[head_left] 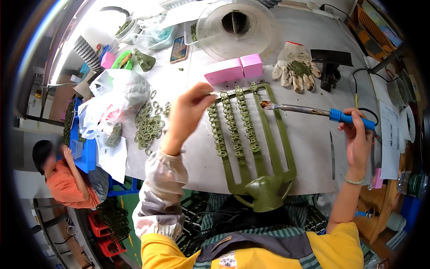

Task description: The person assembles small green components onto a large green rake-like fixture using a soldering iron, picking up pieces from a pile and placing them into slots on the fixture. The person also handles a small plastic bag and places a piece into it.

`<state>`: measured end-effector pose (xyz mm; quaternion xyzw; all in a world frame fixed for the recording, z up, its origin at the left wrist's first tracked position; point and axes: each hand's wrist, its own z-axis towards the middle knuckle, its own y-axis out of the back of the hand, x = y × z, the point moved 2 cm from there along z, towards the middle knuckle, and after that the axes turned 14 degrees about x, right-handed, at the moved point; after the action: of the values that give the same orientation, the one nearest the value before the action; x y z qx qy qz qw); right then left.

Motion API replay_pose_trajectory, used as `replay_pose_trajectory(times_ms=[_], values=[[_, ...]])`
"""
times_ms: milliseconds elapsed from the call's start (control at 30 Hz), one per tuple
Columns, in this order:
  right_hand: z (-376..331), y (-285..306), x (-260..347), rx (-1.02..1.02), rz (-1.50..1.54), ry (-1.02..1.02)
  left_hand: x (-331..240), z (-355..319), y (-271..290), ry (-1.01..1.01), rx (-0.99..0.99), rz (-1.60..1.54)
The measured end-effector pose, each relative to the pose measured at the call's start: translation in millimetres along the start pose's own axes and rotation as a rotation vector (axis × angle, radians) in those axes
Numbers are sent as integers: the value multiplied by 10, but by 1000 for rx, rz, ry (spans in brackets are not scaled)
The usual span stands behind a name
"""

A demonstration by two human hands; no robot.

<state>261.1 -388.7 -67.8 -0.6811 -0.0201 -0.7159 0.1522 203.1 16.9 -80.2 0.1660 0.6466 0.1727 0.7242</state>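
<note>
On the grey table, left fingers (202, 95) pinch one green ring; right hand (358, 134) grips one blue-handled soldering iron (313, 110).

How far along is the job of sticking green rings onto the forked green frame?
Three prongs of the green frame carry rows of rings; the rightmost prong looks bare. The left hand pinches at the left row's top, and the right hand holds a blue-handled soldering iron. A pile of loose rings remains.

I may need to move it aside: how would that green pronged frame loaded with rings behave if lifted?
The green frame looks like rigid moulded material, so probably stiff. Its long thin prongs might flex slightly. The rings along the prongs seem attached, yet could snap off if knocked.
</note>
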Motion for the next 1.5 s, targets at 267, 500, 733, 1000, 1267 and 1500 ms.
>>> replay_pose_trajectory(times_ms=[267,500,733,1000,1267,1500], values=[[185,-30,-238,54,60,11,-288,562,-685,-190,80,611],[310,-85,-394,80,80,7,-114,717,-839,-213,105,664],[224,-48,-190,73,34,43,-45,715,-760,-179,170,731],[75,55,-75,16,48,1,417,394,440,243,190,481],[52,35,-4,42,16,20,651,-116,436,155,188,944],[-11,28,45,22,15,4,727,-234,625,201,52,1032]])
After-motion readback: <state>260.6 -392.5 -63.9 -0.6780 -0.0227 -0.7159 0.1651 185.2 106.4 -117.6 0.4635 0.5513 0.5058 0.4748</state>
